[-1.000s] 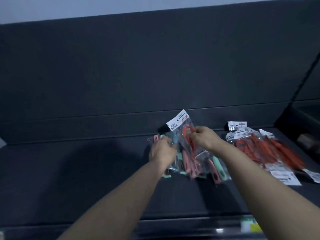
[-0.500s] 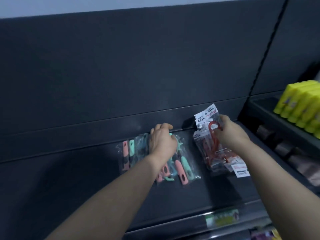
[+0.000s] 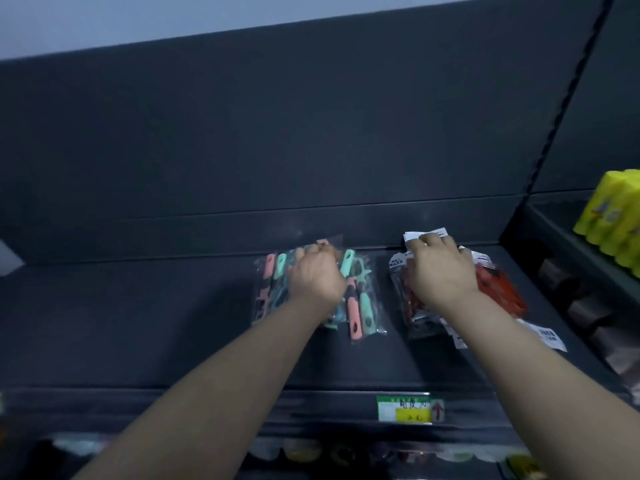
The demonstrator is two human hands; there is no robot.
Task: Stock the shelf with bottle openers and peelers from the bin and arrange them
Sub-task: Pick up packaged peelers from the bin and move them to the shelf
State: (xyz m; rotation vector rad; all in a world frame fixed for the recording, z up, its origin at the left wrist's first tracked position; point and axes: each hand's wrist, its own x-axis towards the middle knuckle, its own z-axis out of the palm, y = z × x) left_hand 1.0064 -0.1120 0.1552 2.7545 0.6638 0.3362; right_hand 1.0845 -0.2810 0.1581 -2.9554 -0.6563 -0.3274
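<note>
On the dark shelf [image 3: 138,323] lies a fanned pile of clear packs with pink and mint tools [image 3: 360,306]. My left hand [image 3: 317,277] lies on top of that pile, fingers curled over its far edge. To the right sits a pile of packs with red tools [image 3: 502,289], each with a white header card. My right hand [image 3: 441,270] rests on this pile and holds the top red pack by its white card [image 3: 412,235] near the shelf's back wall. No bin is in view.
A green and yellow price label [image 3: 405,408] is fixed to the shelf's front rail. Yellow bottles [image 3: 616,216] and brown items [image 3: 568,282] fill the neighbouring shelves on the right. Blurred goods show on the shelf below [image 3: 301,452].
My right hand carried a red pack from the pastel pile to the right and lowered it onto the red pile. My left hand stayed on the pastel packs and spread them flat.
</note>
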